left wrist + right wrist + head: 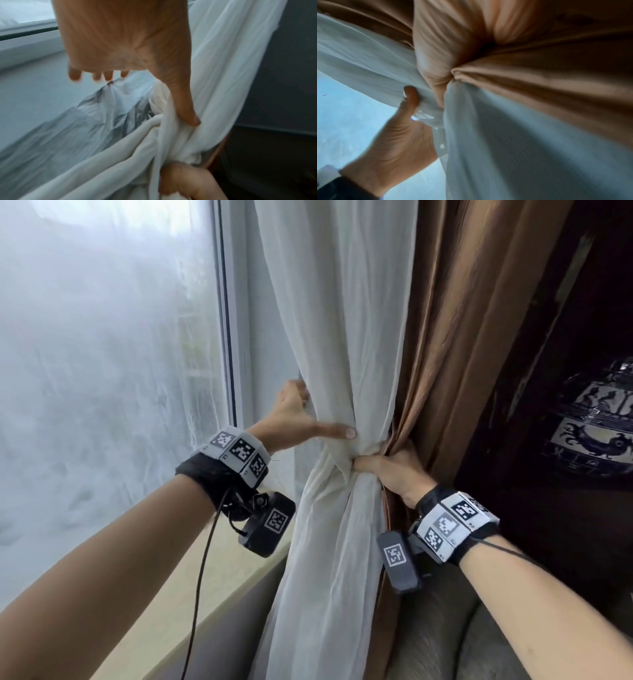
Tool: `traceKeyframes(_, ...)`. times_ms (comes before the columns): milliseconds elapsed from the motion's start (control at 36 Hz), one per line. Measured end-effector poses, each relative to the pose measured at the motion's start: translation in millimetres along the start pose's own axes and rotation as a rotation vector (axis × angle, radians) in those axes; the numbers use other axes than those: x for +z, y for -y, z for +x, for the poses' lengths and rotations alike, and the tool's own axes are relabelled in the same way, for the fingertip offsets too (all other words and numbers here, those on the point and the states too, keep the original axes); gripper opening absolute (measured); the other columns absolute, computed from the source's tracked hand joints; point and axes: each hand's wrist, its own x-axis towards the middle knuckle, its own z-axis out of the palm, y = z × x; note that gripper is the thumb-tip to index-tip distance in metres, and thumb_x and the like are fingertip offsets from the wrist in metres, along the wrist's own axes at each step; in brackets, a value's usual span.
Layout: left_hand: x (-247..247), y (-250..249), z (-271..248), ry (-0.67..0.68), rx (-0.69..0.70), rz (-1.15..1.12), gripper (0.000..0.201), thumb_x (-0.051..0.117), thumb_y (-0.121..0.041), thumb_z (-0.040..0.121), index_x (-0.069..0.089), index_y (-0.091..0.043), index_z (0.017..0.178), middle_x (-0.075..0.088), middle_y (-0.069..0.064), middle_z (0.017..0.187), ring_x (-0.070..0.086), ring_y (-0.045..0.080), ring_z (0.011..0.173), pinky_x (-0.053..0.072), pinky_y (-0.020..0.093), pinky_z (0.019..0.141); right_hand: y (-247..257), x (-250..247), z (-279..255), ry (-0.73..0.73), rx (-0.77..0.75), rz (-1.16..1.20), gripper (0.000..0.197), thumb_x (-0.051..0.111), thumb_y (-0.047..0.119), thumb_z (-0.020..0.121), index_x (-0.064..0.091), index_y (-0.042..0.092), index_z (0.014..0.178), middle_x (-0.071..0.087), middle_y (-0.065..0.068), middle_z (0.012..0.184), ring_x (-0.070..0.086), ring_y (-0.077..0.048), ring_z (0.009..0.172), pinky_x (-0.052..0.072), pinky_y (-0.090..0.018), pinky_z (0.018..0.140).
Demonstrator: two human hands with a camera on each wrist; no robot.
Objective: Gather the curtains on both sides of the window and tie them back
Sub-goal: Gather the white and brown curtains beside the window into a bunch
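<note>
A white sheer curtain (346,337) hangs beside a brown curtain (455,337) at the window's right side, both bunched at waist height. My right hand (383,457) grips the bunched white and brown cloth, thumb on the white folds and fingers buried in the brown folds. My left hand (318,416) reaches around the white curtain's window side; its straight thumb (187,108) presses the white folds just above the right hand (185,180), and its fingertips (108,76) stick out free behind the edge. The right wrist view shows brown cloth (539,88) over white cloth (505,135).
The window pane (102,354) with its white frame (233,337) fills the left. A beige sill (212,594) runs below it. A dark cabinet holds a blue-and-white vase (592,426) at the right. Grey upholstery (445,628) lies under my right forearm.
</note>
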Motion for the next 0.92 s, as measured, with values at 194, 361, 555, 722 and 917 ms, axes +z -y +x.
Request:
traceKeyframes(194, 21, 5, 11, 0.15, -0.101, -0.398, 0.114, 0.098, -0.034, 0.045, 0.036, -0.006, 0.137, 0.063, 0.009, 0.126, 0.062, 0.021, 0.117, 0.049, 0.036, 0.101, -5, -17, -4, -0.048, 0.026, -0.031, 0.024, 0.082, 0.0, 0.066, 0.074, 0.014, 0.084, 0.074, 0.002, 0.086, 0.07, -0.015, 0.084, 0.055, -0.024, 0.074)
traceKeyframes(361, 48, -4, 6, 0.311, 0.062, -0.297, 0.04, 0.082, -0.017, 0.074, 0.069, 0.002, 0.106, 0.075, 0.011, 0.105, 0.071, 0.022, 0.101, 0.055, 0.036, 0.094, -4, -15, 5, -0.285, 0.012, -0.004, 0.062, 0.091, 0.023, 0.062, 0.067, 0.003, 0.115, 0.069, -0.008, 0.116, 0.065, -0.019, 0.109, 0.049, -0.024, 0.091)
traceKeyframes(555, 62, 7, -2, 0.131, 0.097, -0.3, 0.025, 0.065, -0.019, 0.092, 0.071, 0.003, 0.101, 0.073, 0.015, 0.102, 0.071, 0.019, 0.092, 0.057, 0.028, 0.084, -1, 3, 24, -0.218, 0.026, -0.05, 0.091, 0.077, 0.051, 0.039, 0.068, 0.014, 0.122, 0.071, -0.001, 0.12, 0.066, -0.015, 0.113, 0.054, -0.034, 0.098)
traceKeyframes(722, 60, 4, -12, 0.147, 0.121, -0.156, 0.039, 0.044, -0.037, 0.101, 0.066, -0.012, 0.081, 0.068, 0.0, 0.075, 0.063, 0.002, 0.067, 0.053, 0.021, 0.07, 3, 13, 23, 0.125, -0.075, -0.006, 0.047, 0.071, -0.018, 0.075, 0.065, 0.01, 0.113, 0.065, -0.003, 0.109, 0.066, -0.016, 0.11, 0.051, -0.017, 0.088)
traceKeyframes(917, 58, -4, -2, 0.243, 0.123, -0.164, 0.029, 0.047, -0.028, 0.101, 0.062, -0.018, 0.079, 0.062, -0.01, 0.071, 0.06, -0.009, 0.063, 0.047, 0.007, 0.063, -2, 7, 23, 0.179, -0.157, 0.046, 0.05, 0.085, -0.008, 0.061, 0.065, 0.024, 0.094, 0.066, 0.013, 0.093, 0.066, 0.009, 0.081, 0.052, -0.012, 0.075)
